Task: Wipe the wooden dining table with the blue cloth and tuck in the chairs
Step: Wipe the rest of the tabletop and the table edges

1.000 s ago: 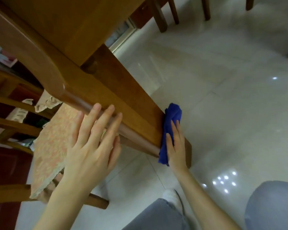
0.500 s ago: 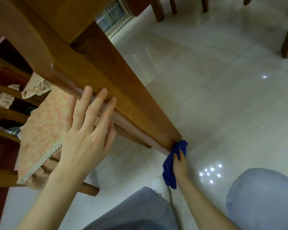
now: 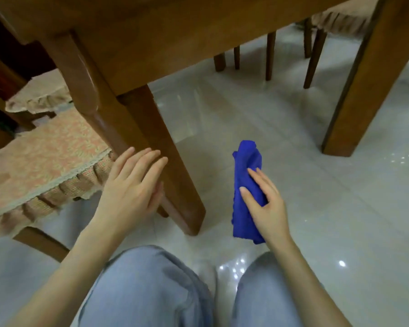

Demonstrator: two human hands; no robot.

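**While the left hand [image 3: 130, 185] lies on a table leg, the blue cloth [image 3: 246, 168] is held clear of the wood**

Because the camera looks in low beneath the furniture, the largest surface on record is the floor [image 3: 293, 138]: pale glossy tiles, filling the centre and right of the frame, with small bright reflections at lower centre and right.

One wooden dining table [image 3: 175, 31] spans the top of the frame, seen from below its edge. Two of its square legs show: the near leg [image 3: 177, 185] at centre left and the far leg [image 3: 364, 90] at upper right.

Three frilled chair seats are counted. The near chair [image 3: 45, 156], floral-patterned, sits at middle left. A second seat [image 3: 38, 95] lies behind it at upper left. A third seat [image 3: 338, 15] is at the top right edge. A rounded chair post [image 3: 85, 86] runs down close beside the near leg. At least five slim chair legs [image 3: 270, 55] stand on the floor at upper centre, beyond the table.

Two knees in light blue denim, one [image 3: 147, 291] at lower centre-left and the other [image 3: 265, 298] at lower centre-right, fill the bottom of the frame.

Two hands are visible. The left hand is flat, fingers straight and together, fingertips resting on the near leg. The right hand [image 3: 267, 206], at centre right, holds the bunched cloth. Its thumb and fingers lie over the fabric.

One cloth is present, well apart from the near leg, to its right, above the tiles.
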